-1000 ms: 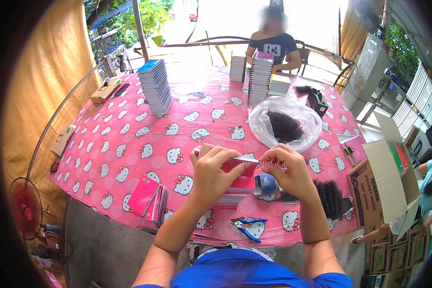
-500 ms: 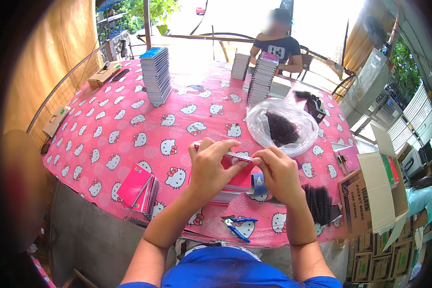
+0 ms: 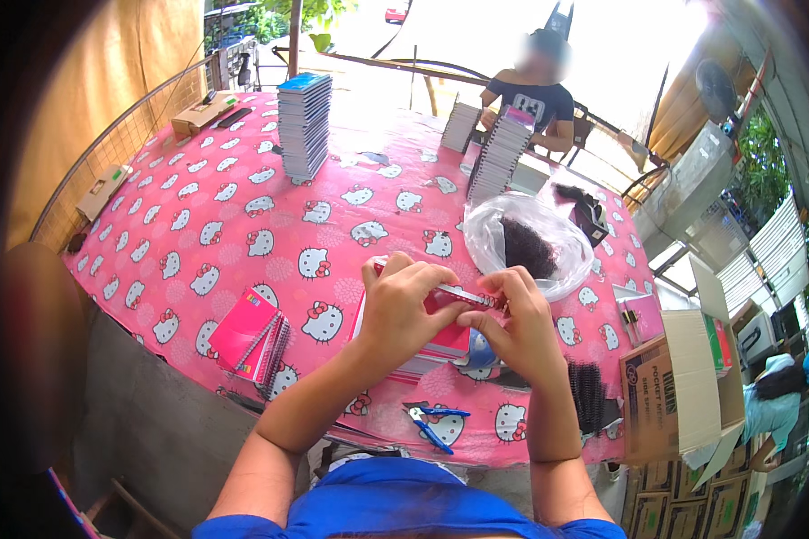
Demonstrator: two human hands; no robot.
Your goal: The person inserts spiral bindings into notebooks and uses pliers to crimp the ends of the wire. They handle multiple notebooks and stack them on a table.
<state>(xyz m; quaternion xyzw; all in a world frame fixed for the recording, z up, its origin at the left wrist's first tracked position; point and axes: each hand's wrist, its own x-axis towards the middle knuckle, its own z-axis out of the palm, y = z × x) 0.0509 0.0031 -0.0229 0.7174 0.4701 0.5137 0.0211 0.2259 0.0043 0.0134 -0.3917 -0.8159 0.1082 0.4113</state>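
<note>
Over a stack of red-covered notebooks (image 3: pixel 418 366) at the table's near middle, my left hand (image 3: pixel 406 305) is closed around a small notebook (image 3: pixel 459 294) held edge-up, its pale page edge showing between thumb and fingers. At that notebook's right end, my right hand (image 3: pixel 521 331) pinches a short dark spiral coil (image 3: pixel 489 302) with thumb and forefinger. How far the coil runs along the edge is hidden by my fingers. Near the table's front edge lie blue-handled cutting pliers (image 3: pixel 436 425). Several black spiral coils (image 3: pixel 588 395) lie beside my right forearm.
Pink spiral notebooks (image 3: pixel 250 337) lie at the left. Tall notebook stacks (image 3: pixel 304 130) (image 3: pixel 505 154) stand farther back. A clear plastic bag (image 3: pixel 566 269) holds a dark tangled mass. An open cardboard box (image 3: pixel 652 404) stands at the right. One person (image 3: pixel 530 103) sits across; another (image 3: pixel 773 409) is far right.
My right thumb and forefinger have spread a little along the notebook's end, and the dark coil now shows between them. The whole view has shifted slightly; my left hand keeps its hold.
</note>
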